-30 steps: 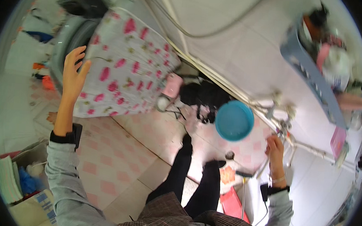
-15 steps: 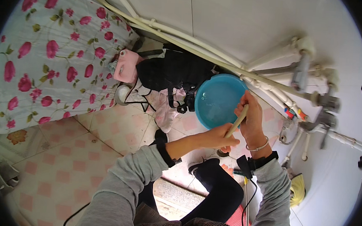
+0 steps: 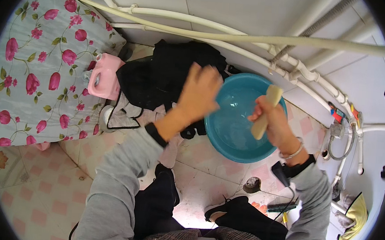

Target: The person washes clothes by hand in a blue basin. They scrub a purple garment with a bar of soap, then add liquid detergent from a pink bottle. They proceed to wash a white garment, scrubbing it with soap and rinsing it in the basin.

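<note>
My right hand [image 3: 275, 123] is closed around a long beige bar [image 3: 272, 95], tilted above a blue basin [image 3: 239, 158]. Cloudy water lies in the basin. Whether the bar is a brush back or soap I cannot tell. Slightly smeared by motion, my left hand [image 3: 199, 93] holds nothing, its fingers apart. It hovers over a heap of black clothes [image 3: 159, 80], close to the basin's left rim. Pale pink and white cloth [image 3: 124, 110] lies along the near side of that heap.
A pink jug [image 3: 108, 76] stands left of the clothes, beside a flowered curtain [image 3: 49, 65]. White pipes [image 3: 199, 20] run along the wall. In the tiled floor is a drain hole [image 3: 252, 185], near a green brush [image 3: 281, 208]. A yellow cloth [image 3: 355, 218] is at the right.
My left hand has let go of the beige bar and moved left and up over the clothes. My right hand keeps the bar. The view has shifted, with the basin now lower and larger.
</note>
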A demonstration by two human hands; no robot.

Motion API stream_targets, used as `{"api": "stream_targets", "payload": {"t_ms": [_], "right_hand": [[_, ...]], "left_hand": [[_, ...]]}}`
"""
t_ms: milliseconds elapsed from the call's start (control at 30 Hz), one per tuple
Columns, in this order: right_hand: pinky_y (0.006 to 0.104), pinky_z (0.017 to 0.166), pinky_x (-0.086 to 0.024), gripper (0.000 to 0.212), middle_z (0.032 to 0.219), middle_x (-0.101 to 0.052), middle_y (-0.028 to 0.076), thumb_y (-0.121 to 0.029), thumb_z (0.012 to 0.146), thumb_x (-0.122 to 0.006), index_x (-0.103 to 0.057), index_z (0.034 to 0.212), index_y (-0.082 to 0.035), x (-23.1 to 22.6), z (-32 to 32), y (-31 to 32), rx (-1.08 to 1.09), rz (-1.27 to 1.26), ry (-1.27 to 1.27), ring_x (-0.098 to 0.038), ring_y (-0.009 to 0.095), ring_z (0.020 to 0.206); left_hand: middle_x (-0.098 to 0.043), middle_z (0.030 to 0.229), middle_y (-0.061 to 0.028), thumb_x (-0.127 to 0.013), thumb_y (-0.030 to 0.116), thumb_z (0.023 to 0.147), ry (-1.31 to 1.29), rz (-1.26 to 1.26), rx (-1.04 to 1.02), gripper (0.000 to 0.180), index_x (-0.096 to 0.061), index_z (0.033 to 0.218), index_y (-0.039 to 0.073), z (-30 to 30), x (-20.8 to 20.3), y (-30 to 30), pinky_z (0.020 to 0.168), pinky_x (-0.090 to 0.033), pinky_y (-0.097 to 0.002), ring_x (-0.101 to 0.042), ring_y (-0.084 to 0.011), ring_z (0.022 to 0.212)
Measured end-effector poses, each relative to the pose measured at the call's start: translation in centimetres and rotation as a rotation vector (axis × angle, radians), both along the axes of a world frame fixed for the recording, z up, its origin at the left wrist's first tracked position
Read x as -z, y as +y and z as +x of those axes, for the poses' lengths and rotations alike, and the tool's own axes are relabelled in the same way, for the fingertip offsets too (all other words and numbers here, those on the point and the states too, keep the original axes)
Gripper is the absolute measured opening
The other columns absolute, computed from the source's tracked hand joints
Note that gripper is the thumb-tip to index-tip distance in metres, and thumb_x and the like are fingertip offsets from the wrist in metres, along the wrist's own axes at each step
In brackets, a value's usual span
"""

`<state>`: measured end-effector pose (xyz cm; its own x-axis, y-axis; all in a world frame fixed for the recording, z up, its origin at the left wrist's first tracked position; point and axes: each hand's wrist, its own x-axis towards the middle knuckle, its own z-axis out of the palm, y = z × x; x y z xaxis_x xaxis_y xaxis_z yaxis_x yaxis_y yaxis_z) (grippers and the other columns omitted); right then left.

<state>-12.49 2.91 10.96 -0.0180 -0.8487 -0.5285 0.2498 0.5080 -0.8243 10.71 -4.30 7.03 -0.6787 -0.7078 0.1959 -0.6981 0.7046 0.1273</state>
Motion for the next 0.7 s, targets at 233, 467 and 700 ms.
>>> {"api": "stream_targets", "payload": {"t_ms": [233, 467, 700], "right_hand": [[0.029, 0.067, -0.049, 0.026, 0.069, -0.05, -0.001, -0.031, 0.094, -0.061, -0.055, 0.098, -0.006, -7.0, -6.2, 3.9, 0.025, -0.007, 0.268, -0.051, 0.012, 0.063], [0.024, 0.065, -0.044, 0.026, 0.071, -0.049, -0.002, -0.03, 0.091, -0.062, -0.056, 0.098, -0.006, -12.7, -12.5, 6.0, 0.227, -0.17, 0.388, -0.05, 0.009, 0.065], [0.0231, 0.065, -0.043, 0.025, 0.071, -0.046, -0.002, -0.029, 0.092, -0.061, -0.055, 0.099, -0.006, -13.6, -11.2, 3.0, 0.177, -0.238, 0.371, -0.047, 0.008, 0.065]], "left_hand": [[-0.066, 0.107, -0.0083, -0.062, 0.02, 0.082, 0.106, -0.165, -0.277, 0.027, -0.066, 0.108, 0.014, 11.3, 3.8, -6.8, 0.114, -0.022, -0.0508, -0.057, -0.0303, 0.108], [-0.065, 0.119, -0.0113, -0.055, 0.029, 0.095, 1.814, 0.699, -0.685, 0.036, -0.061, 0.12, 0.005, 24.6, -10.6, -2.1, 0.095, -0.05, -0.0426, -0.063, -0.0259, 0.107], [-0.06, 0.126, -0.0147, -0.041, 0.034, 0.1, 1.633, 0.592, -0.276, 0.046, -0.054, 0.129, 0.0, 33.5, -21.3, 6.6, 0.1, -0.047, -0.0434, -0.058, -0.0308, 0.116]]}}
